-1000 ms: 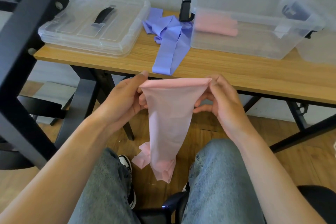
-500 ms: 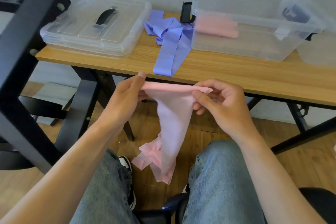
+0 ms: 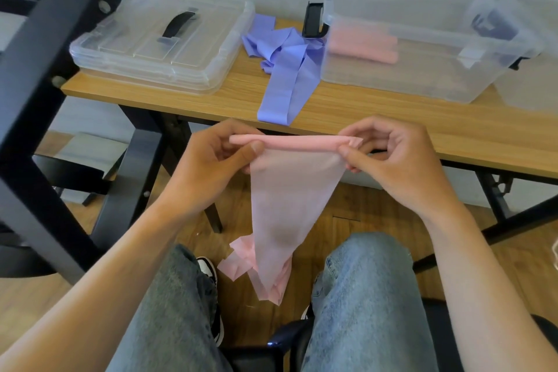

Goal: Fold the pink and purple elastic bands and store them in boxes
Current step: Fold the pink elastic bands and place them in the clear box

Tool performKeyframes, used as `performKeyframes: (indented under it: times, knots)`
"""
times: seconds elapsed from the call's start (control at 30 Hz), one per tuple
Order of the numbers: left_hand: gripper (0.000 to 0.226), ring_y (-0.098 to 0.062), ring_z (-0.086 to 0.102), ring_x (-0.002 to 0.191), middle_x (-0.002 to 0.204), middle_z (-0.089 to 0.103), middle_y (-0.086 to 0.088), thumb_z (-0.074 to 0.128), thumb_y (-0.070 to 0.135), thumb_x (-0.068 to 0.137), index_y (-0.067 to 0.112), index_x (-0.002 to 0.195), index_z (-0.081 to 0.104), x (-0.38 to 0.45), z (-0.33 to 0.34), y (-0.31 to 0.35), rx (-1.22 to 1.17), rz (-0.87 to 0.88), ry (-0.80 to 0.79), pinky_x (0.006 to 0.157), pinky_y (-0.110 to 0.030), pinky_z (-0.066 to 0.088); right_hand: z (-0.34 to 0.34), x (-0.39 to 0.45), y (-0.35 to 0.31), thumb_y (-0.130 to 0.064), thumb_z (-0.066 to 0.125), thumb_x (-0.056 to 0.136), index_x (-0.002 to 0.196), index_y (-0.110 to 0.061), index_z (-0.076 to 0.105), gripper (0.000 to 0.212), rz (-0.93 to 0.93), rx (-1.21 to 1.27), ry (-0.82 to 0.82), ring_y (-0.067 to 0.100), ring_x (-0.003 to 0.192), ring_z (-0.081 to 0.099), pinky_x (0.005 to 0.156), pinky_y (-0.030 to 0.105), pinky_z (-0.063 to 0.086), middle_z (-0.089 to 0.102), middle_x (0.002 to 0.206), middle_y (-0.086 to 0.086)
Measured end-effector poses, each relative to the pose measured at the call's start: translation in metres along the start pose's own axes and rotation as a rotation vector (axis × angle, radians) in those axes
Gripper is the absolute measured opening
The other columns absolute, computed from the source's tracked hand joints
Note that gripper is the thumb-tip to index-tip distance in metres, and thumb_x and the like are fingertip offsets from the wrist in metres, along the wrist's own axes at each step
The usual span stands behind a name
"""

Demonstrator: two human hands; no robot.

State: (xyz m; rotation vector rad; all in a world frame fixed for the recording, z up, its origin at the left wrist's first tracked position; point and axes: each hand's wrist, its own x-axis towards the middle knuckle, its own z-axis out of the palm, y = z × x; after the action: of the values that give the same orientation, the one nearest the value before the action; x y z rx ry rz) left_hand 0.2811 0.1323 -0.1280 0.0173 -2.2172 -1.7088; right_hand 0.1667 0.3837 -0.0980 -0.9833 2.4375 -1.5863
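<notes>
A seated person's left hand (image 3: 211, 166) and right hand (image 3: 389, 157) each pinch one end of the rolled top edge of the pink elastic band (image 3: 290, 205), held in the air just short of the bench (image 3: 392, 118); the roll's long axis runs level from hand to hand, and the loose length hangs down between the knees; further rolling would likely draw that tail upward; the purple elastic band (image 3: 287, 72) lies on the bench beside the clear box (image 3: 401, 81), the right hand nearer.
</notes>
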Motion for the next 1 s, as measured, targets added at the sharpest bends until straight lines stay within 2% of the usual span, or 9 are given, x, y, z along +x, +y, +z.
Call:
performKeyframes:
  times: [0.1,0.2,0.33,0.43,0.53,0.6,0.77,0.87,1.0]
  knots:
    - [0.008,-0.006,0.066,0.076,0.081,0.07,0.01,0.064,0.023,0.098,0.018,0.096,0.07,0.0,0.001,0.001,0.028,-0.026,0.059,0.066,-0.017,0.051,-0.001,0.0,0.002,-0.008,0.083,0.086,0.105,-0.022,0.075,0.025,-0.02,-0.058,-0.039,0.015,0.076,0.074,0.068,0.025,0.059,0.074,0.087,-0.007]
    - [0.02,-0.007,0.063,0.071,0.072,0.066,0.012,0.062,0.035,0.098,0.022,0.084,0.068,0.0,0.002,0.003,0.013,-0.084,0.141,0.066,-0.022,0.05,0.001,-0.003,0.0,-0.008,0.087,0.081,0.104,-0.022,0.075,0.03,-0.063,-0.023,-0.061,0.018,0.078,0.075,0.069,0.023,0.058,0.073,0.09,-0.001]
    - [0.05,-0.029,0.065,0.079,0.08,0.068,-0.009,0.065,0.057,0.092,0.007,0.086,0.071,0.001,0.002,0.004,-0.095,-0.209,0.18,0.08,-0.051,0.053,0.003,-0.007,-0.002,-0.007,0.08,0.086,0.097,-0.017,0.077,0.015,-0.126,-0.043,-0.08,0.02,0.075,0.075,0.069,0.041,0.061,0.075,0.086,-0.002]
    - [0.054,-0.036,0.067,0.085,0.086,0.071,-0.016,0.066,0.061,0.088,0.008,0.09,0.075,0.002,0.003,0.004,-0.135,-0.278,0.186,0.086,-0.057,0.054,0.003,-0.007,-0.004,-0.005,0.08,0.088,0.09,-0.015,0.07,0.014,-0.115,-0.026,-0.116,0.02,0.074,0.075,0.068,0.051,0.058,0.075,0.091,-0.001]
    - [0.048,-0.03,0.07,0.087,0.088,0.073,-0.011,0.063,0.056,0.087,0.011,0.095,0.077,0.004,0.005,0.002,-0.156,-0.324,0.167,0.087,-0.047,0.056,0.004,-0.008,-0.005,-0.002,0.078,0.089,0.084,-0.011,0.062,0.018,-0.097,0.043,-0.17,0.019,0.068,0.069,0.059,0.051,0.057,0.071,0.095,0.003]
    - [0.046,-0.023,0.071,0.083,0.086,0.074,-0.009,0.062,0.05,0.092,0.007,0.101,0.076,0.005,0.006,0.001,-0.214,-0.383,0.15,0.079,-0.036,0.058,0.003,-0.007,-0.005,-0.005,0.078,0.09,0.081,-0.014,0.06,0.021,-0.095,0.128,-0.23,0.023,0.064,0.062,0.053,0.043,0.056,0.065,0.088,0.004]
    - [0.041,-0.017,0.07,0.069,0.073,0.071,-0.007,0.057,0.04,0.101,0.011,0.075,0.072,0.005,0.01,0.004,-0.392,-0.539,0.023,0.063,-0.024,0.057,0.002,-0.005,-0.003,-0.026,0.081,0.089,0.082,-0.02,0.057,0.025,-0.075,0.45,-0.44,0.02,0.05,0.051,0.053,0.026,0.054,0.057,0.086,0.005]
    - [0.038,-0.017,0.07,0.07,0.075,0.07,-0.008,0.059,0.042,0.101,0.012,0.08,0.072,0.007,0.012,0.007,-0.466,-0.618,0.006,0.063,-0.025,0.057,0.004,-0.005,0.0,-0.033,0.08,0.088,0.089,-0.019,0.059,0.025,-0.066,0.568,-0.415,0.021,0.045,0.047,0.053,0.026,0.054,0.057,0.084,0.009]
    - [0.038,-0.018,0.07,0.072,0.079,0.07,-0.01,0.06,0.044,0.099,0.01,0.089,0.071,0.009,0.009,0.007,-0.511,-0.65,0.021,0.067,-0.026,0.057,0.003,-0.004,0.003,-0.025,0.077,0.09,0.096,-0.021,0.075,0.008,-0.093,0.498,-0.286,0.019,0.051,0.058,0.059,0.032,0.055,0.056,0.077,0.026]
